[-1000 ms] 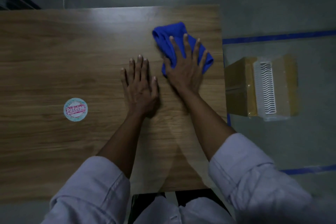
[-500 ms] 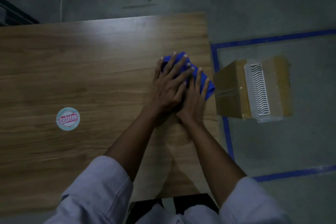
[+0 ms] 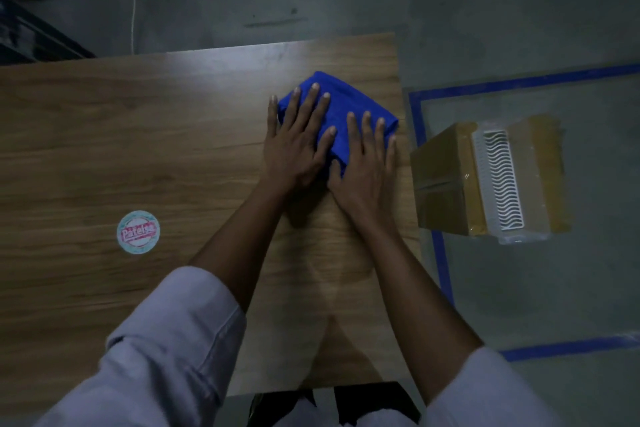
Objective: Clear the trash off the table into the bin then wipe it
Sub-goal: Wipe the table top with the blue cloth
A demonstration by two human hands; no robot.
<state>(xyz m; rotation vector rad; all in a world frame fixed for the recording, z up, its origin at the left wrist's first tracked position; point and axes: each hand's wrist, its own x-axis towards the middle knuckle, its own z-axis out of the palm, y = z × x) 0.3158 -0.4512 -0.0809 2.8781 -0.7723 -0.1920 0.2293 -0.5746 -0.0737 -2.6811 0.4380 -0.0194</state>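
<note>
As left hand (image 3: 294, 149) presses cloth (image 3: 348, 102) — right hand (image 3: 367, 166) presses.

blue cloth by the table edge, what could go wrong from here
1. The folded blue cloth lies close to the right edge of the wooden table; a push rightward by the flat left hand and right hand could slide it off toward the taped cardboard box on the floor.
2. The round pink-and-teal label lies far left of the cloth and may get missed.
</note>
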